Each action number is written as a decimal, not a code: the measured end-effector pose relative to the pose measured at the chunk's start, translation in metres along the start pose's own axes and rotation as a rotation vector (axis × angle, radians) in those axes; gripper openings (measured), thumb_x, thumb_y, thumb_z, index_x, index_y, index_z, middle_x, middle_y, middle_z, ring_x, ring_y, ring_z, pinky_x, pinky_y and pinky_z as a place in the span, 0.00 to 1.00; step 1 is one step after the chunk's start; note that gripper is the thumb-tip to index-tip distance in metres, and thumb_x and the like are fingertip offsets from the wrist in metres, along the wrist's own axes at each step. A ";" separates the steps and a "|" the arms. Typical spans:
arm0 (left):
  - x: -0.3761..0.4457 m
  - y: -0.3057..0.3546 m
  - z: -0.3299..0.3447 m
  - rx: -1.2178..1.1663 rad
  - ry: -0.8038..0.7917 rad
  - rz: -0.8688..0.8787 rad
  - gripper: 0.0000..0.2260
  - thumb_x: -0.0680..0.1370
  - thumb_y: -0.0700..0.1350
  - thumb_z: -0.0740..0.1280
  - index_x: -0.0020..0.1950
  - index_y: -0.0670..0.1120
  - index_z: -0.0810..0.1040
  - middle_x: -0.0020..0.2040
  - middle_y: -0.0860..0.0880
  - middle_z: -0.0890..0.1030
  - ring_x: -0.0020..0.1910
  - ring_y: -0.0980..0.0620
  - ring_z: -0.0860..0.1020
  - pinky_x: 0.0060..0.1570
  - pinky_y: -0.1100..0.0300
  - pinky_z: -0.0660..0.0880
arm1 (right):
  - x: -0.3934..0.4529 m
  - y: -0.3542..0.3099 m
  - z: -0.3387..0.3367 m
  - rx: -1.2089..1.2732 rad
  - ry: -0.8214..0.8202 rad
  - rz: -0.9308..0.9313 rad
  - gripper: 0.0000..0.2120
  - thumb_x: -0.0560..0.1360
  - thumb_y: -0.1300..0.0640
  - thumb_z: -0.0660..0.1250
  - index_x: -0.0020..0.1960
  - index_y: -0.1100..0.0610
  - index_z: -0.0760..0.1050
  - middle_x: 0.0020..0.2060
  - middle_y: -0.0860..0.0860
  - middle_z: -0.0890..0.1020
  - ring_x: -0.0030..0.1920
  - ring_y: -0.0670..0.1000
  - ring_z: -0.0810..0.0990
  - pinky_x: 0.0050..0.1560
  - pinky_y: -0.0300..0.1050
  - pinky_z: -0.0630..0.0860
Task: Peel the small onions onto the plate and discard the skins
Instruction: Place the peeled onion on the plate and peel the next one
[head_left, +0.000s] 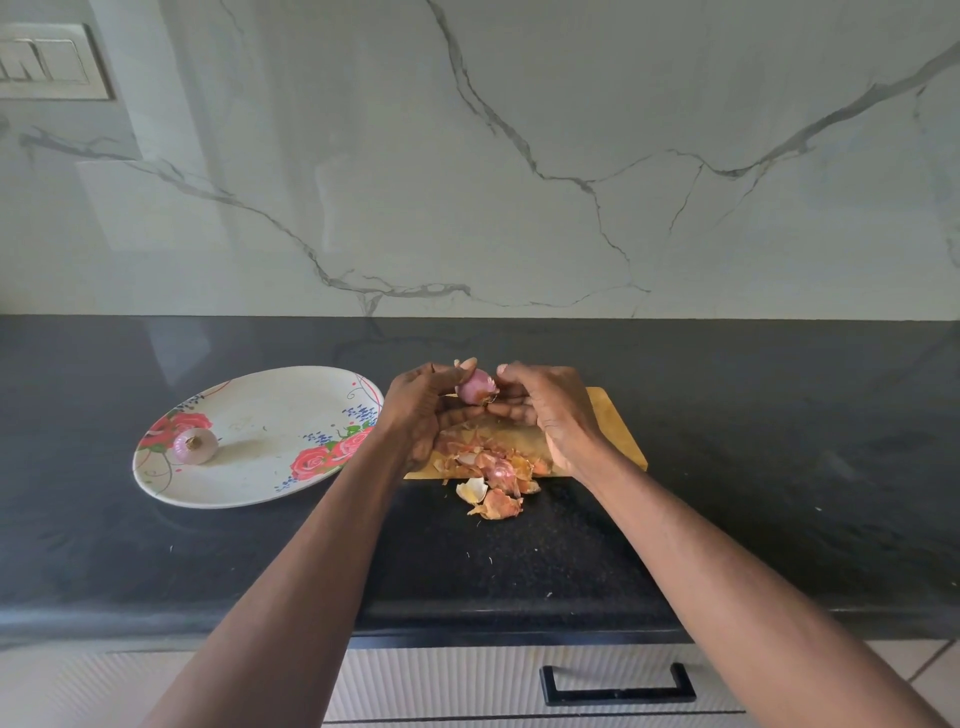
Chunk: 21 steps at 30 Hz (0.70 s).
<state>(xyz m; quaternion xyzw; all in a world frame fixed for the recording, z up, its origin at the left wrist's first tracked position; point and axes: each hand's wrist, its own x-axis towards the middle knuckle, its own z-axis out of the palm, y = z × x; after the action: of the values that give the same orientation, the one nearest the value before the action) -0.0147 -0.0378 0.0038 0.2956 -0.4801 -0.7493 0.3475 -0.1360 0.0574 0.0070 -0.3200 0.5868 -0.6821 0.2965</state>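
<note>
Onion (474, 387), small, purple, half-skinned, pinched between your left hand (423, 410) fingertips and your right hand (545, 410) thumb above the skin pile (493, 470): probably light, firm and slick where bare, so grip its flanks and tug the papery, brittle skin at the root end.

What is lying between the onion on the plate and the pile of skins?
In the head view, the plate's bare floral surface, its right rim, then the left forearm crossing in front of the skins. Onion.
</note>
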 end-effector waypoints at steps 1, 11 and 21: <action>0.000 0.000 0.001 -0.013 0.020 0.012 0.09 0.75 0.41 0.75 0.47 0.39 0.76 0.39 0.40 0.85 0.37 0.44 0.85 0.38 0.55 0.84 | -0.001 -0.001 -0.001 -0.020 0.007 -0.024 0.06 0.73 0.58 0.75 0.44 0.62 0.84 0.41 0.59 0.87 0.42 0.59 0.87 0.45 0.50 0.84; -0.001 -0.002 0.001 -0.047 -0.010 0.048 0.12 0.73 0.38 0.75 0.53 0.37 0.78 0.45 0.39 0.85 0.42 0.45 0.86 0.38 0.56 0.83 | 0.002 0.010 0.003 -0.480 0.064 -0.360 0.03 0.74 0.60 0.74 0.42 0.57 0.85 0.38 0.48 0.85 0.39 0.49 0.84 0.42 0.46 0.81; -0.003 0.000 0.001 -0.115 -0.060 0.021 0.10 0.77 0.36 0.71 0.57 0.34 0.79 0.46 0.39 0.85 0.44 0.45 0.86 0.41 0.55 0.83 | 0.006 0.012 0.004 -0.538 0.098 -0.363 0.04 0.78 0.59 0.70 0.45 0.58 0.81 0.40 0.50 0.83 0.42 0.49 0.82 0.39 0.39 0.77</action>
<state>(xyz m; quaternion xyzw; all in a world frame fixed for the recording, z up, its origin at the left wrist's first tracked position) -0.0132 -0.0349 0.0043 0.2478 -0.4496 -0.7803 0.3571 -0.1358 0.0485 -0.0042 -0.4533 0.6928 -0.5590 0.0463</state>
